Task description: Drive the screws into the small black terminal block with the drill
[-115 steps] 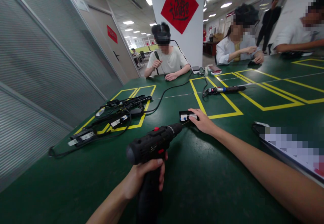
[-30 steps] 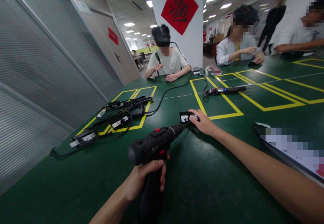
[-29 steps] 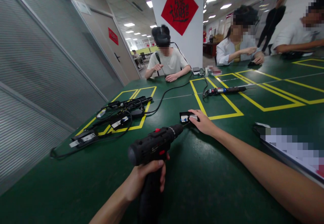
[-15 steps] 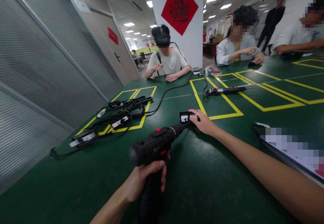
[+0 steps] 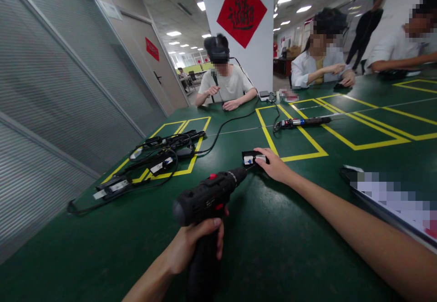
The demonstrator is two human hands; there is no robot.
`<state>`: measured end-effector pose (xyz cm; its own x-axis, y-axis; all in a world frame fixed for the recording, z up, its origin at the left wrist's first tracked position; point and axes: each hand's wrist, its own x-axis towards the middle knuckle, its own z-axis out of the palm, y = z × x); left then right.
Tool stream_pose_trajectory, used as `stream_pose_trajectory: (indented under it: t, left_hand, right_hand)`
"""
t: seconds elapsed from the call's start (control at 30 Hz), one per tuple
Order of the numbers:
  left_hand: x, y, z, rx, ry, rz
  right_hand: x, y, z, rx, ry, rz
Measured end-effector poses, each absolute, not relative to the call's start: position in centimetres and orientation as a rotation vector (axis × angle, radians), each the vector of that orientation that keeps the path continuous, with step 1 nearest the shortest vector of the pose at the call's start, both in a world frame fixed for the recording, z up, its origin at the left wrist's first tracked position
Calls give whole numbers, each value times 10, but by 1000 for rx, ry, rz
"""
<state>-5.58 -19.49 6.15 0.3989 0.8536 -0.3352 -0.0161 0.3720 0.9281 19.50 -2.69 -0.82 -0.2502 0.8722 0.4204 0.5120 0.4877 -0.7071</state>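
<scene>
My left hand (image 5: 193, 245) is wrapped round the grip of a black cordless drill (image 5: 205, 197) with red buttons. The drill points away from me, its tip at a small black part with a white and blue piece (image 5: 251, 158) lying on the green table (image 5: 280, 247). My right hand (image 5: 275, 165) reaches out and its fingers press on that small part from the right, pinning it to the table.
A pile of black parts and cables (image 5: 153, 158) lies at the left on yellow floor-tape boxes. A long black tool (image 5: 302, 121) lies further back. A blurred flat object (image 5: 392, 197) sits at the right. Three other people sit along the far side and right of the table.
Almost nothing has changed: the drill has shifted very slightly and my right hand stays on the small part. The person opposite has moved a hand a little.
</scene>
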Motion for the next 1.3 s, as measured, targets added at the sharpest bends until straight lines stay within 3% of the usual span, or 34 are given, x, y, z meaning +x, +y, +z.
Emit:
stream_pose_trajectory:
  t: [1.3]
  left_hand:
    - [-52, -195, 63, 1030, 1018, 721]
  right_hand:
    - [195, -27, -8, -1148, -1920, 544]
